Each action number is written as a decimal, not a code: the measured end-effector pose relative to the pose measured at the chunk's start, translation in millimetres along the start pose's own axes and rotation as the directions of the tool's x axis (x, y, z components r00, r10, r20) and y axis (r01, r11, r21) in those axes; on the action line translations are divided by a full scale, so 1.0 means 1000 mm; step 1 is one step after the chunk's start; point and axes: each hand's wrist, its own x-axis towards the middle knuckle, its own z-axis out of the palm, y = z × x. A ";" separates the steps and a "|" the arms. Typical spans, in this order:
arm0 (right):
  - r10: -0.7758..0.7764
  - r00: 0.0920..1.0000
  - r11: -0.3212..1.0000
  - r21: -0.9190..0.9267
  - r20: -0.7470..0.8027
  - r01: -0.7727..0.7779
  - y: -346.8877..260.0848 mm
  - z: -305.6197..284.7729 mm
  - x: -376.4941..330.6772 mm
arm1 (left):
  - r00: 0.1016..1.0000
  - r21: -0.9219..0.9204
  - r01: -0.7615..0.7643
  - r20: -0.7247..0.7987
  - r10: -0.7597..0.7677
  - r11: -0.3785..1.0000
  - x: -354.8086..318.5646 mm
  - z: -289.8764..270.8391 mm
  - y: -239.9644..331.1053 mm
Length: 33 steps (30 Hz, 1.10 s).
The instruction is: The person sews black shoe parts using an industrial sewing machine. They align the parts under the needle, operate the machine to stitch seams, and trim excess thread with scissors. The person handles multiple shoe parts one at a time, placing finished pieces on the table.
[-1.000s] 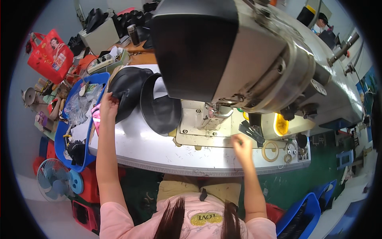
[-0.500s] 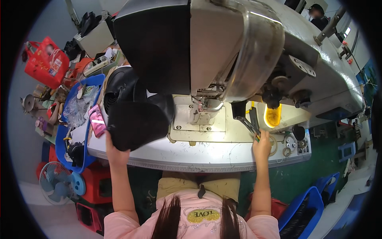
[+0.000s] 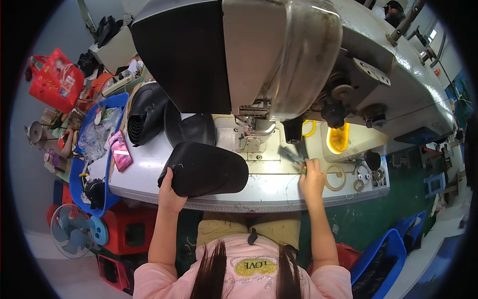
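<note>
Black, leather-like material filled the left hand, a broad panel pinched at its near-left edge, one digit over the top face and the rest hidden beneath. It looked light, pliable yet firm enough to keep its rounded far end out to the right of the grip without drooping; the matt face seemed unlikely to slip, though it might mark or crease if squeezed, so an edge hold like this one seemed the sensible place. The right hand, well apart from that grip, was closed around the near end of a grey tool, too blurred to name but probably slim, stiff metal, best held by that end. On the white table, a pink phone lay left of the left grip; beyond the grip sat a black folded stack and a curved black piece. A sewing machine loomed past both hands, and a pale ring lay just right of the right grip, a lit yellow tray farther beyond. Around the table, far left of the left grip, stood a blue tub and a fan; green floor and another blue bin showed right of the right forearm.
</note>
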 end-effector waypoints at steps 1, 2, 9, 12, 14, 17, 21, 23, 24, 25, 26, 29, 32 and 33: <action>-0.011 1.000 0.997 0.079 0.012 0.010 -0.005 0.002 -0.007 | 1.000 -0.003 0.004 -0.004 -0.004 1.000 -0.002 -0.002 -0.002; -0.022 1.000 0.993 0.114 -0.014 0.023 -0.009 0.005 -0.012 | 1.000 -0.007 0.012 -0.010 -0.012 1.000 -0.003 -0.004 -0.003; 0.028 0.985 0.955 0.297 -0.171 0.025 -0.004 0.010 -0.014 | 0.999 0.044 -0.044 0.030 0.043 0.998 -0.005 0.001 0.000; 0.008 0.973 0.972 0.228 -0.230 0.046 -0.003 0.009 -0.013 | 1.000 0.161 -0.017 0.021 0.014 0.987 -0.010 0.010 0.002; 0.012 0.966 0.973 0.227 -0.257 0.049 -0.001 0.009 -0.014 | 0.998 0.250 0.069 -0.012 -0.068 0.966 -0.010 0.005 0.001; 0.016 0.951 0.974 0.220 -0.309 0.055 0.003 0.010 -0.014 | 0.991 0.258 0.130 -0.072 -0.116 0.957 -0.009 -0.003 -0.003; 0.068 0.977 0.942 0.335 -0.201 0.003 0.009 0.006 -0.013 | 0.991 0.294 0.135 -0.059 -0.123 0.946 -0.014 0.013 0.001; 0.198 0.970 0.902 0.415 -0.144 -0.123 0.016 0.000 -0.016 | 0.992 0.351 0.122 -0.041 -0.115 0.929 -0.017 0.022 0.002; 0.251 0.957 0.840 0.524 -0.148 -0.140 0.012 -0.009 -0.015 | 0.994 0.382 0.113 -0.039 -0.107 0.917 -0.018 0.025 0.002; 0.305 0.942 0.765 0.626 -0.142 -0.153 0.005 -0.023 -0.014 | 0.996 0.441 0.091 -0.017 -0.093 0.893 -0.017 0.026 0.001; 0.288 0.951 0.725 0.675 -0.116 -0.137 -0.005 -0.040 -0.012 | 0.997 0.500 0.067 0.003 -0.079 0.863 -0.015 0.025 -0.001; 0.165 0.986 0.646 0.759 -0.029 -0.086 -0.029 -0.093 -0.010 | 0.994 0.562 0.015 0.081 -0.074 0.827 -0.012 0.034 -0.006; -0.162 0.985 0.647 0.760 0.056 0.063 -0.059 -0.118 -0.007 | 0.990 0.650 -0.019 0.116 -0.075 0.759 -0.009 0.049 -0.017; -0.267 0.959 0.603 0.793 0.093 0.091 -0.071 -0.119 -0.006 | 0.986 0.726 -0.012 0.121 -0.111 0.688 -0.009 0.053 -0.019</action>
